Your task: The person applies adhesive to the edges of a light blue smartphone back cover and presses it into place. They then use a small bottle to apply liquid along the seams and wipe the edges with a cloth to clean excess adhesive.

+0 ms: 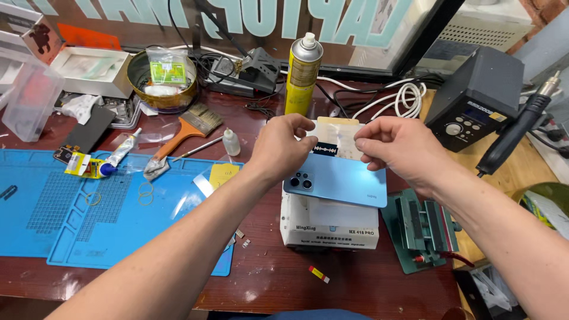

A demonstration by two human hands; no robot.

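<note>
A light blue phone (341, 178) lies back-side up, camera cluster at its left end, on a white box-shaped machine (329, 224). Above its far edge my left hand (280, 148) and my right hand (398, 148) pinch the two ends of a thin razor blade (325, 149). Behind the blade a pale card (338, 131) shows between my fingers; I cannot tell which hand holds it.
A blue work mat (71, 207) covers the left of the red-brown desk, with glue tubes (89, 168), a brush (186, 133) and a small dropper bottle (231, 143). A yellow spray can (303, 74) stands behind. A grey station (474, 98), its black handpiece (512, 136) and a green clamp (422, 228) sit right.
</note>
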